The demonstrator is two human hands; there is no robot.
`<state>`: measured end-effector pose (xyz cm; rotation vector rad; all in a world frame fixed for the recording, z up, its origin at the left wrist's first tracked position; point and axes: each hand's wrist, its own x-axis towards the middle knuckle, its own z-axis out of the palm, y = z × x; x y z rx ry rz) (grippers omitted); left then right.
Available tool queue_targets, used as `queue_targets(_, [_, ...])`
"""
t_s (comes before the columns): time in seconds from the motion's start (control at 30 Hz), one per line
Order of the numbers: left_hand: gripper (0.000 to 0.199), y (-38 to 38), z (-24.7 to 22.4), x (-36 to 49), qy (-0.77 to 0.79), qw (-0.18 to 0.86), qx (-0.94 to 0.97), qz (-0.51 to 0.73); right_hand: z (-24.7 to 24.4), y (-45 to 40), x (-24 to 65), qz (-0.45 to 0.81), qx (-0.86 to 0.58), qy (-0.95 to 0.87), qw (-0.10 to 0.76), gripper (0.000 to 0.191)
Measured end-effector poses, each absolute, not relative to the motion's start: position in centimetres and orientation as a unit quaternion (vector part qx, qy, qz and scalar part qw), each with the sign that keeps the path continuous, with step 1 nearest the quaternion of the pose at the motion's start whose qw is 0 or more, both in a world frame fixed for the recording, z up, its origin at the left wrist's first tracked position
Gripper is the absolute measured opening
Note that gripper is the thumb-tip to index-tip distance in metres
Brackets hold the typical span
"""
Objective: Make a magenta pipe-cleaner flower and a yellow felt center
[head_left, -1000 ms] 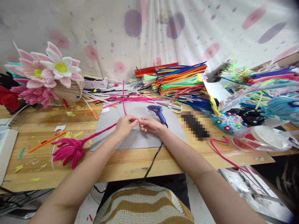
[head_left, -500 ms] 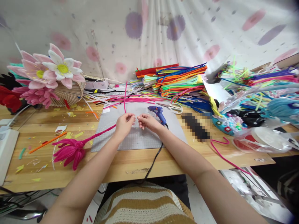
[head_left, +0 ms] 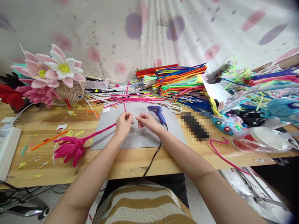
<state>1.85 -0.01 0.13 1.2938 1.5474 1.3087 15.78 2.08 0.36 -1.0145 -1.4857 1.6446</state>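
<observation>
From where I stand, the magenta flower (head_left: 70,150) at near left already has its petals gathered on a stem; the pink strand (head_left: 126,96) beyond the left hand (head_left: 123,125) looks unshaped. That hand and the right hand (head_left: 147,122) pinch narrowly, apart; I can't tell on what.

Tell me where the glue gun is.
In the head view, the glue gun lies on the grey mat, just beyond your right hand and left of the scissors' handles.

left hand (head_left: 124,123) partly hides the magenta stem (head_left: 100,132); pixels mask a dark object (head_left: 195,125).
</observation>
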Motion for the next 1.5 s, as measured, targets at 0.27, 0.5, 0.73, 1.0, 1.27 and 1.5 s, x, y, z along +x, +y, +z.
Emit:
queue_targets(0.27, [0.021,-1.0,0.6,2.1,0.576,0.349,0.585,0.451,0.5,1.7,16.2,0.622,-0.389,-0.590,0.338,0.045])
queue_targets(0.5, [0.024,-1.8,0.4,2.3,0.542,0.439,0.533,0.478,0.1,1.5,16.0,0.631,-0.387,-0.577,0.344,0.045])
queue_targets(0.73, [0.016,-1.7,0.4,1.9,0.563,0.437,0.508,0.483,0.1,1.3,15.6,0.653,-0.387,-0.560,0.334,0.043])
queue_targets(1.0, [0.020,-1.5,1.0,1.2,0.562,0.449,0.469,0.513,0.2,1.2,15.1,0.667,-0.385,-0.549,0.325,0.044])
queue_targets(1.27, [0.021,-1.1,1.0,0.9,0.561,0.431,0.498,0.501,0.1,1.5,15.0,0.658,-0.356,-0.590,0.304,0.043])
queue_targets(1.5, [0.036,0.0,3.9,-2.4,0.651,0.312,0.544,0.427,1.5,0.8,18.4,0.556,-0.423,-0.676,0.236,0.054])
